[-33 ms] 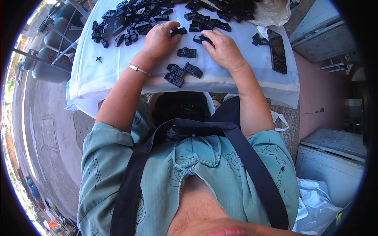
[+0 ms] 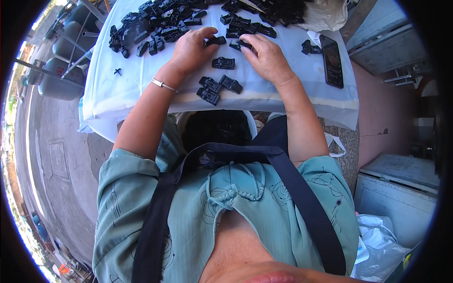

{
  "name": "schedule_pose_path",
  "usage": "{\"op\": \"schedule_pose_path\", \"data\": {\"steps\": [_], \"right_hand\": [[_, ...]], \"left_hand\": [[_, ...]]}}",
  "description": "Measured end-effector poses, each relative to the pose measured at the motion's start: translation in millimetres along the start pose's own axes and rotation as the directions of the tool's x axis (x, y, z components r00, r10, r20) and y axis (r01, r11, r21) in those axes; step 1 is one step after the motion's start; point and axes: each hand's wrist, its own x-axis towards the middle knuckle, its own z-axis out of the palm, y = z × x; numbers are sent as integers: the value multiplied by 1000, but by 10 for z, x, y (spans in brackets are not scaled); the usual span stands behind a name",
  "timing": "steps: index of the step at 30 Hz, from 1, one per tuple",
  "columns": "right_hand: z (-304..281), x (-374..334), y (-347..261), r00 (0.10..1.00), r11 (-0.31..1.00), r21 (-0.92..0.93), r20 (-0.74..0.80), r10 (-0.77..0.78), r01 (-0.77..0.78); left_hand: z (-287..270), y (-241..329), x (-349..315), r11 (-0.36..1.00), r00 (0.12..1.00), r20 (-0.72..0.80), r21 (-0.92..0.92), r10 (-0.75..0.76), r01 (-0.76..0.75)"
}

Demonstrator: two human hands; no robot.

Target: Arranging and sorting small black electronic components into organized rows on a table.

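Observation:
My left hand is closed at its fingertips on a small black plastic part over the white-covered table. Across a narrow gap, my right hand pinches another black plastic part between thumb and fingers. Just below the two hands lies a single black part. Nearer the table's front edge is a small group of black parts, resting close together. A large heap of black parts spreads beyond my left hand, and a smaller pile sits beyond my right.
A phone lies at the table's right, beside a few black pieces. One tiny black piece is at the left. Below the front edge, a white bucket holds dark contents. A pale plastic bag is at the far right.
The part in my left hand has tilted and shifted slightly right. The part in my right hand has moved a little left, narrowing the gap between them.

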Motion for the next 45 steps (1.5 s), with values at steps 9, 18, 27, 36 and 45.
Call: {"op": "schedule_pose_path", "data": {"steps": [9, 18, 27, 36, 45], "right_hand": [[183, 94, -72, 975, 966, 131, -55, -216, 222], [60, -31, -319, 992, 992, -108, 121, -47, 60], [198, 185, -173, 997, 1000, -6, -75, 24, -25], [149, 288, -141, 970, 967, -135, 75, 230, -218], [-62, 30, -305, 966, 988, 143, 256, 13, -51]], "left_hand": [[-72, 130, -124, 978, 993, 118, -207, 26, -1], [-403, -132, -220, 915, 972, -230, 402, 56, 42], [-351, -141, -121, 972, 999, -39, 236, 12, -3], [-158, -25, 112, 999, 998, 43, -11, -45, 45], [-185, -133, 140, 987, 992, -83, 127, -90, 100]]}}
